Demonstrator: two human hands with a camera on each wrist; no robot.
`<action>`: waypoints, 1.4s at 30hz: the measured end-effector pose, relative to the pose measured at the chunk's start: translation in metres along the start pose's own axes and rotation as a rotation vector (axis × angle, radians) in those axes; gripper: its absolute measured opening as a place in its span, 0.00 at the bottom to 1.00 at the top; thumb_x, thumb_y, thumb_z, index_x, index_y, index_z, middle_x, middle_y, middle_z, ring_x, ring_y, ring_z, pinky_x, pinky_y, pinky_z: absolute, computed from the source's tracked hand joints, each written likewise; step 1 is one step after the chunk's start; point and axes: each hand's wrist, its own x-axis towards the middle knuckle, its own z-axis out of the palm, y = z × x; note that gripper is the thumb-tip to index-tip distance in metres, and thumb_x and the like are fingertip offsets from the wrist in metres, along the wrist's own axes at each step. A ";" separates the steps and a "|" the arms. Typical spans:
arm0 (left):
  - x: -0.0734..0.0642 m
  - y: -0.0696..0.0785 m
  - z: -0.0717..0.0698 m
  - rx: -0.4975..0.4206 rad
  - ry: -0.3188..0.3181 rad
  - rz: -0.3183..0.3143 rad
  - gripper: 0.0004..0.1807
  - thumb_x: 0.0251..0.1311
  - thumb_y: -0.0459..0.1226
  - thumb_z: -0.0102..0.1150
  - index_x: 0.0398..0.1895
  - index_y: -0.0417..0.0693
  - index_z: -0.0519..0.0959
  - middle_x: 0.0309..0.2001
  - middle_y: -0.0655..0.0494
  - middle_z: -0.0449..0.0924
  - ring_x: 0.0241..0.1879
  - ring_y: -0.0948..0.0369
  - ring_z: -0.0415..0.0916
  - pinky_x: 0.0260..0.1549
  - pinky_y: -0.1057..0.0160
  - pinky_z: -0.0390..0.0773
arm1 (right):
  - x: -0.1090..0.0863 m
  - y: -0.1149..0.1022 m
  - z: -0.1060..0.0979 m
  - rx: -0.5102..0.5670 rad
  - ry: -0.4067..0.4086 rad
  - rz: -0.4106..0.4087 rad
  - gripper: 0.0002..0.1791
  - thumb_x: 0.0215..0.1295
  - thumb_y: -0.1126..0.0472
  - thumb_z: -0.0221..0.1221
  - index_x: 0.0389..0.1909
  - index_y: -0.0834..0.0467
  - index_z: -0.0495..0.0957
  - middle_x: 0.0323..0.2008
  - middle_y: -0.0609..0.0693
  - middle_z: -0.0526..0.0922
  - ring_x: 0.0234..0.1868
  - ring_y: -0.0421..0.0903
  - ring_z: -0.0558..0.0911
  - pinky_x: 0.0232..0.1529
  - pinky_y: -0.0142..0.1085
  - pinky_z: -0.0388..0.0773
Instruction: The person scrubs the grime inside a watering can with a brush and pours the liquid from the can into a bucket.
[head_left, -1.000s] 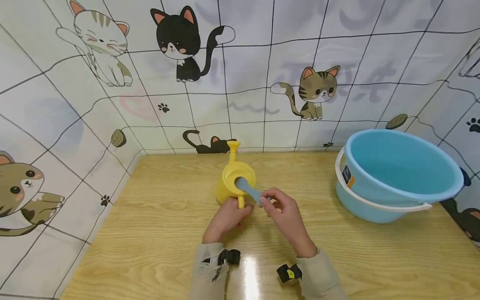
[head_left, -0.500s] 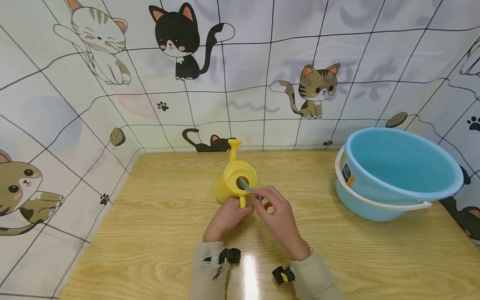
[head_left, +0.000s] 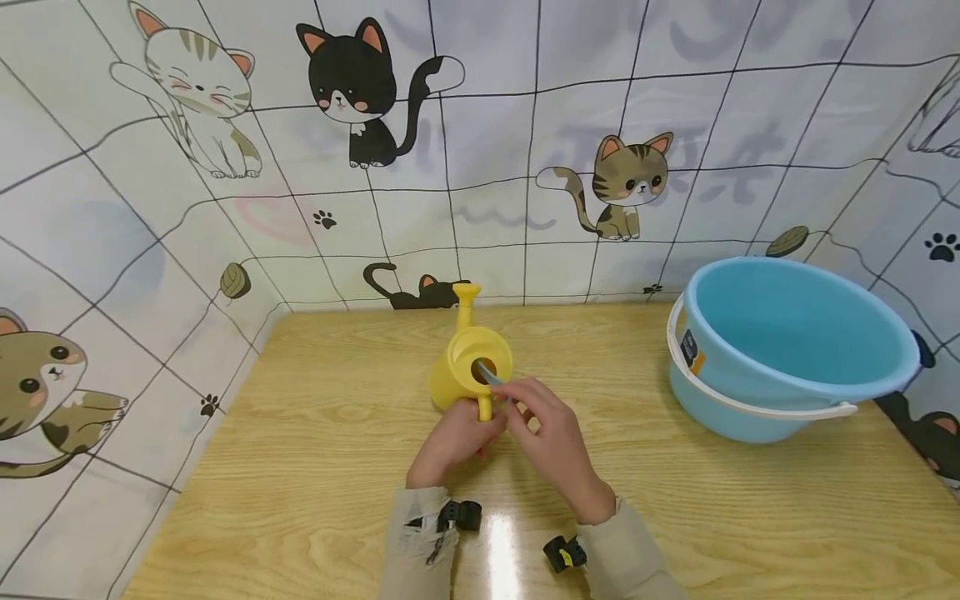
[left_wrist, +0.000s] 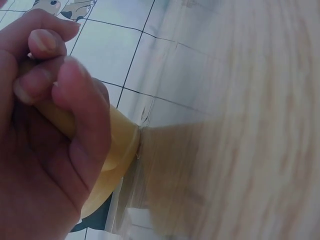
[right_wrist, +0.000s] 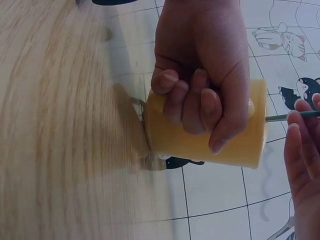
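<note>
A yellow watering can (head_left: pixel 444 377) stands on the table with its spout toward the wall. My left hand (head_left: pixel 457 437) grips its handle, fingers curled round it, as the left wrist view also shows. With thumb and fingertips, my right hand (head_left: pixel 551 433) pinches a slim blue-grey spoon-like tool (head_left: pixel 489 374). The tool's far end is hidden inside the can's round opening. In the right wrist view the thin shaft (right_wrist: pixel 276 118) enters the top of the can (right_wrist: pixel 210 147), held by the right fingers (right_wrist: pixel 295 150).
A light blue bucket (head_left: pixel 765 354) with a white handle (head_left: pixel 757 410) stands at the right of the wooden table (head_left: pixel 315 492). Behind and at both sides rises a cat-print wall covering (head_left: pixel 495 217).
My right hand has moved left and closer to the can, and the tool has sunk deeper into the opening and turned edge-on. My left hand keeps its grip on the handle.
</note>
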 end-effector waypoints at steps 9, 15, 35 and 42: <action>0.000 -0.004 0.000 -0.021 -0.009 -0.006 0.23 0.56 0.55 0.50 0.14 0.49 0.69 0.09 0.58 0.63 0.10 0.59 0.67 0.13 0.61 0.70 | 0.001 -0.009 -0.003 0.056 -0.002 -0.028 0.08 0.61 0.64 0.53 0.38 0.57 0.79 0.38 0.42 0.78 0.37 0.38 0.74 0.33 0.30 0.72; 0.002 -0.002 0.001 0.072 0.008 0.019 0.14 0.58 0.47 0.50 0.19 0.51 0.75 0.09 0.60 0.63 0.08 0.60 0.68 0.11 0.63 0.69 | 0.003 -0.011 -0.003 0.090 -0.023 -0.077 0.08 0.59 0.66 0.55 0.39 0.58 0.79 0.38 0.44 0.79 0.34 0.37 0.73 0.31 0.28 0.72; 0.003 -0.009 0.002 -0.032 -0.018 0.010 0.20 0.58 0.50 0.51 0.14 0.48 0.70 0.12 0.57 0.66 0.11 0.56 0.68 0.14 0.61 0.71 | -0.001 -0.002 -0.003 0.059 -0.039 0.148 0.09 0.62 0.62 0.53 0.41 0.51 0.78 0.40 0.41 0.78 0.43 0.37 0.75 0.37 0.34 0.74; 0.002 -0.010 0.001 -0.038 -0.021 -0.022 0.20 0.58 0.50 0.51 0.14 0.48 0.70 0.12 0.57 0.66 0.11 0.59 0.67 0.14 0.60 0.72 | 0.001 -0.006 -0.002 0.086 -0.039 0.064 0.09 0.62 0.62 0.54 0.42 0.51 0.78 0.40 0.42 0.79 0.42 0.38 0.76 0.35 0.33 0.75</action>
